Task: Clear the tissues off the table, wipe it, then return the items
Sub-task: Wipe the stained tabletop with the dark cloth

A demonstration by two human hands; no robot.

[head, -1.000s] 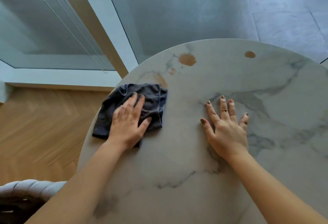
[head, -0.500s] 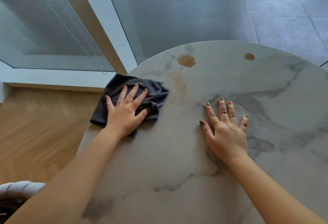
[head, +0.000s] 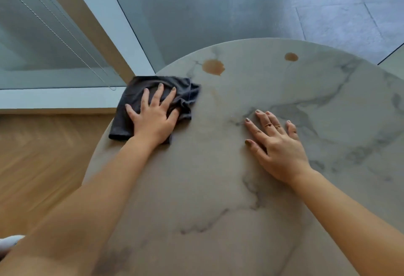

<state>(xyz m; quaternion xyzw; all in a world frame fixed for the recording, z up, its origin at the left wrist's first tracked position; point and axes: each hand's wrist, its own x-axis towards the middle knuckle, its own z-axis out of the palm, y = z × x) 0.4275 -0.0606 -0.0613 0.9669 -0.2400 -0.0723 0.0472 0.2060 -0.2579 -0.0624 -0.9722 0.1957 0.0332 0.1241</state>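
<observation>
Table of pale veined marble fills the lower view, round, with both forearms reaching across it from its near edge. On the table's right half the right hand lies flat, fingers straight and spread, holding nothing and seemingly steadying the body. At the table's left rim the left hand presses a dark grey cloth down with straight, splayed fingers; part of the cloth overhangs the rim. Beyond the cloth, toward the table's far edge, sits a large brown stain, and further right along that edge a small brown spot. No tissues show on the table, so wiping looks like the step in hand. Risks, as I judge them: the overhanging cloth could slip off the rim under a sideways push, and a single pass through the large stain could smear it across the marble.
</observation>
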